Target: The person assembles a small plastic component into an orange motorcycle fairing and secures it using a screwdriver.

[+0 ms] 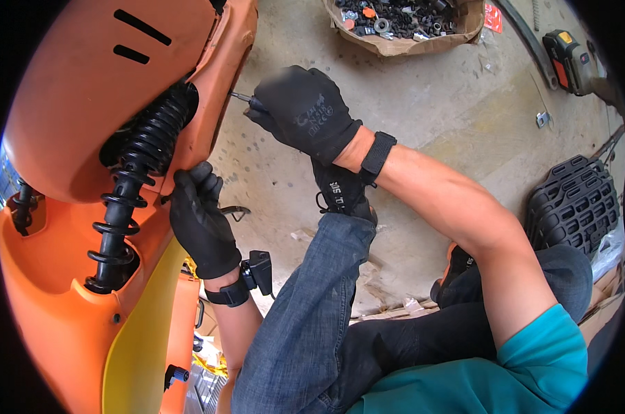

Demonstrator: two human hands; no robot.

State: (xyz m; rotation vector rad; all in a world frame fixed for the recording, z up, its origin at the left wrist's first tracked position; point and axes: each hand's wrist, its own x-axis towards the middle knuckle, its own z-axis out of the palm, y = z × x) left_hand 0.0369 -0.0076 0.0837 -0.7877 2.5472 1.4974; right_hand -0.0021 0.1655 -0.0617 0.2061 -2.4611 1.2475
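Note:
In my right hand, black-gloved and closed, is a screwdriver; its thin metal shaft points left at the edge of the orange body panel. Most of its handle is hidden by the glove. My left hand, also gloved, is lower down at the panel's lower edge, with its fingers curled in. Whatever those fingers pinch is hidden. A thin black cable loop sticks out beside them. Just left of both hands, a black coil-spring shock absorber runs through the orange bodywork.
A torn cardboard box of mixed screws and small parts stands at the top. To the right lie a cordless power tool and a black ribbed plastic part. A yellow panel borders the bodywork. My bent legs fill the lower middle.

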